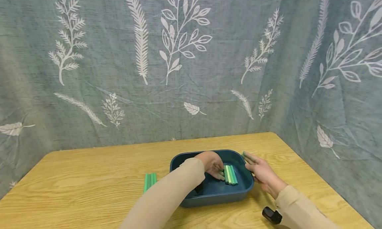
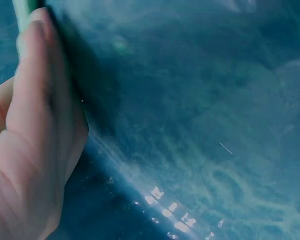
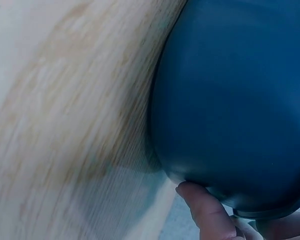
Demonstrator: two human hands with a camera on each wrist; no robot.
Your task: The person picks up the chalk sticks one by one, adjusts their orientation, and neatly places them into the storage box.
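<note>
A dark blue tray (image 1: 215, 199) stands on the wooden table. Inside it, several slim sticks (image 1: 230, 175) in green and yellow-green lie side by side. My left hand (image 1: 213, 166) reaches into the tray, its nearly straight fingers touching the left side of these sticks. In the left wrist view a green stick (image 2: 24, 15) shows beside the fingertips. My right hand (image 1: 262, 172) rests against the tray's right end with extended fingers; in the right wrist view a fingertip (image 3: 190, 192) touches the tray wall (image 3: 215, 125). Something green shows at its fingertips, too small to identify.
More green sticks (image 1: 150, 181) lie on the table (image 1: 89, 182) left of the tray, partly hidden by the left sleeve (image 1: 170, 189). A black wrist camera (image 1: 271, 215) sits by the right sleeve. Grey-green patterned curtain (image 1: 179, 106) hangs behind and to the right.
</note>
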